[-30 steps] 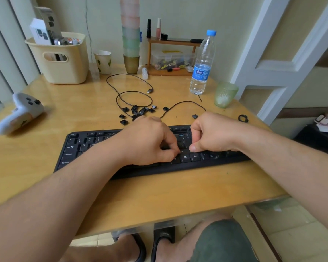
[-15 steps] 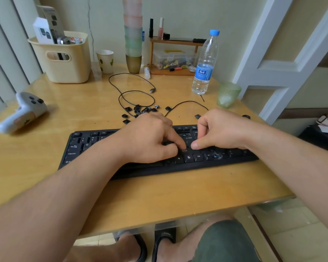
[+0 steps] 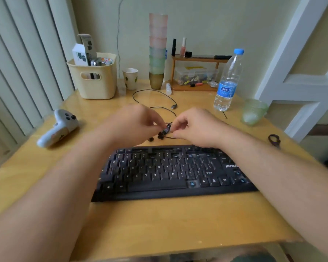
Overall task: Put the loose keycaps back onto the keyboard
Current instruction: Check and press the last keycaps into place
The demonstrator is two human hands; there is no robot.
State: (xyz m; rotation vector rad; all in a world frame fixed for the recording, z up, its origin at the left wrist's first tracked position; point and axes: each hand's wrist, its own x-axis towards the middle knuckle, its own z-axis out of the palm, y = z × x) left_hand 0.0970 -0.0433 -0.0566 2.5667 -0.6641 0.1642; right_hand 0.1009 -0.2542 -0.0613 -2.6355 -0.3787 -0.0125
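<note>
Hands meet just beyond the far edge of the black keyboard (image 3: 170, 171), and we see the left hand (image 3: 134, 125) and the right hand (image 3: 195, 127) come together fingertip to fingertip over the wooden worktop (image 3: 159, 224). Between them sits one dark keycap (image 3: 167, 128), pinched from both sides, so each grip is curled tight on that same little piece, lifted clear of the wood. Just below it we spot a few more loose keycaps (image 3: 160, 136) lying on the worktop, close to the keyboard's back edge. On the board itself several sockets show bare, with blue stems (image 3: 191, 183) peeking through near the bottom row. Off to the left rests a white game controller (image 3: 58, 127). Further back we have a cream basket (image 3: 95, 80), a tall stack of plastic cups (image 3: 157, 52), a water bottle (image 3: 228, 82) and a green glass (image 3: 254, 114), with a black cable (image 3: 153, 94) looping across behind the hands.
</note>
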